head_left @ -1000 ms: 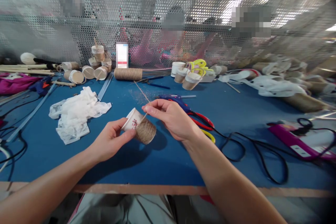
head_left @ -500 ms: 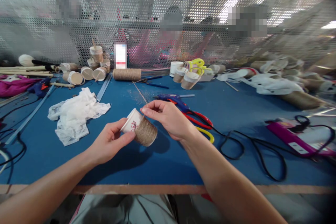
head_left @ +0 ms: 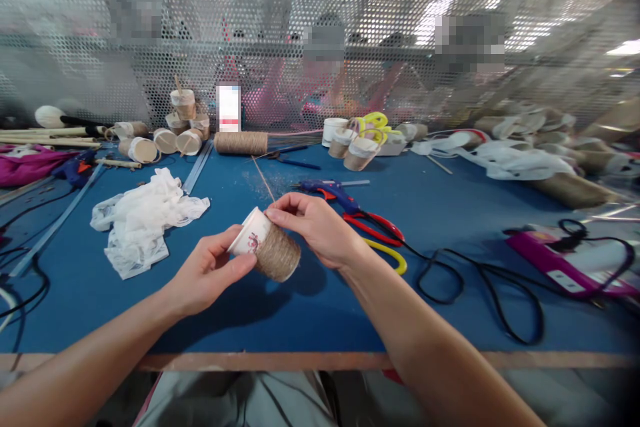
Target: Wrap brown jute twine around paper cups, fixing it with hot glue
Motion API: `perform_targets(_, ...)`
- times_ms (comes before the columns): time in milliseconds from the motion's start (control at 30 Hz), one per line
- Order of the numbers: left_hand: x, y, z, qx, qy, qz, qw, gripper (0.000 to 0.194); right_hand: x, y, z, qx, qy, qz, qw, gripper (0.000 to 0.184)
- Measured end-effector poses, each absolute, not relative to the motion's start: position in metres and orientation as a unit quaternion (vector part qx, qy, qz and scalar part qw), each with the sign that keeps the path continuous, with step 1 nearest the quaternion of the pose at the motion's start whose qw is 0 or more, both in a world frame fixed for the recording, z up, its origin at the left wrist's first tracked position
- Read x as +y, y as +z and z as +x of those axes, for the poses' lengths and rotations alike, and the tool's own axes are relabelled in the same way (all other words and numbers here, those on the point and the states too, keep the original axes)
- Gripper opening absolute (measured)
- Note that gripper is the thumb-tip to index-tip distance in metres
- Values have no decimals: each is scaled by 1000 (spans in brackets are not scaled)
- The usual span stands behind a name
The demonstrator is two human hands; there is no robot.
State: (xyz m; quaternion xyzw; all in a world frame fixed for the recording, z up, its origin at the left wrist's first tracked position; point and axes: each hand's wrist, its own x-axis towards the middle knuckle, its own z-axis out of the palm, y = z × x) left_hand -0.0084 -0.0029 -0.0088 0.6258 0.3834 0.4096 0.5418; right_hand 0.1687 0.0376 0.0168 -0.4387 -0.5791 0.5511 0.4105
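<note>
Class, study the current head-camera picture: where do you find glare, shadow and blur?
In the head view, bright streaks glare through the perforated screen at upper right; in the head view, a soft shadow darkens the blue tabletop below the twine-wrapped cup; in the head view, the magenta object toward the right edge looks smeared, the cup clearer.

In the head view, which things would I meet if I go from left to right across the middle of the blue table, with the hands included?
Crumpled white lacy cloth → left hand → white paper cup partly wrapped in brown twine → right hand → yellow curved handle → magenta-and-white box.
</note>
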Motion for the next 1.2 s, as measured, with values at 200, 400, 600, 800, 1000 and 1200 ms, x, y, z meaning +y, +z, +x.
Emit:
perform_targets(200, -3, -9, -8, 349, 430, 626, 548, 15, 38, 15, 167, -567, 587, -431, 383, 18)
perform_targets(400, -3, -10, -11, 335, 435, 661, 512, 13, 37, 14, 166, -563, 607, -430, 359, 21)
perform_targets(600, -1, -10, -10, 306, 453, 698, 463, 12, 33, 14, 164, -560, 637, -417, 325, 24)
perform_targets(800, 1, -9, -13, 299, 442, 714, 454, 12, 33, 16, 162, -614, 583, -425, 319, 26)
perform_targets(1000, 5, -11, -13, 374, 390, 629, 558, 26, 34, 13, 161, -709, 439, -455, 312, 18)
perform_targets(1200, 8, -13, -8, 398, 395, 558, 612, 29, 32, 9, 158, -754, 355, -457, 310, 18)
